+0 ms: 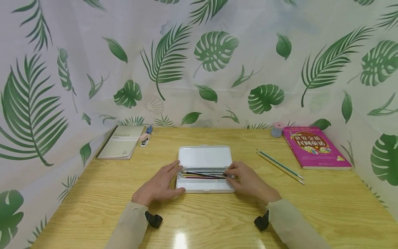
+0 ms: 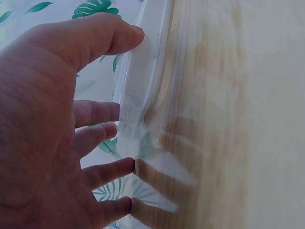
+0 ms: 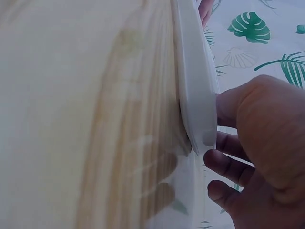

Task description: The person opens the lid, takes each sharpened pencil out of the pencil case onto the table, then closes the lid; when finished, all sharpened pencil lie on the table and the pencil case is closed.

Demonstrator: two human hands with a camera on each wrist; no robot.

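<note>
A white pencil case (image 1: 204, 157) lies opened on the table, its lid tipped back. Several pencils (image 1: 202, 175) in dark, yellow and reddish tones lie lengthwise in its tray. At the case's left end is my left hand (image 1: 158, 183), fingers spread, thumb by the front corner and index finger near the back edge. My right hand (image 1: 250, 180) reaches over the right end, thumb and fingertips on either side of the pencil ends; the exact contact is partly hidden. In the right wrist view, that thumb (image 3: 231, 107) passes behind the case's white wall (image 3: 198, 81).
Two pencils (image 1: 280, 166) lie slantwise right of the case. A magenta book (image 1: 314, 147) and a small pink-and-blue cylinder (image 1: 276, 129) stand back right. Back left are a notebook (image 1: 121, 141), a small pink-and-white stapler (image 1: 144, 140) and a blue item (image 1: 149, 129). Leaf-print curtains border the table.
</note>
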